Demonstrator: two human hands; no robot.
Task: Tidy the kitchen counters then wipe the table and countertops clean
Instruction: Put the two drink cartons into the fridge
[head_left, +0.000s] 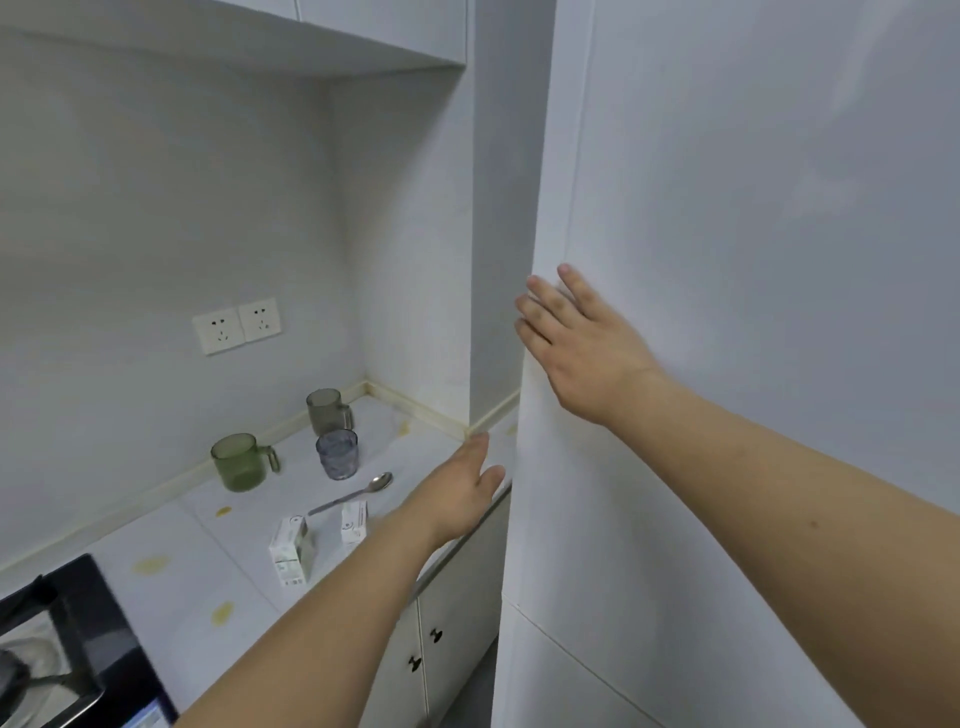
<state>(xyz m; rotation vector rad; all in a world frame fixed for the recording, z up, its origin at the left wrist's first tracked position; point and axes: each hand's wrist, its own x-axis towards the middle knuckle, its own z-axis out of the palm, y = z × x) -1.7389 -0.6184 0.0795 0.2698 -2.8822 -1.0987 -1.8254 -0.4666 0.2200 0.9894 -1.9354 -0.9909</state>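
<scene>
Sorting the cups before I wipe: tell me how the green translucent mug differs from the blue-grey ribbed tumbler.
The green translucent mug has a side handle; the blue-grey ribbed tumbler has none. The mug's walls look smooth, the tumbler's are ribbed. The mug looks larger and stands nearer the back wall, to the tumbler's left. Both stand upright on the white countertop.

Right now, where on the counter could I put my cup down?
Bare room lies between the stove and the boxes, though it has yellow stains. The back corner is crowded with three cups and a spoon.
</scene>
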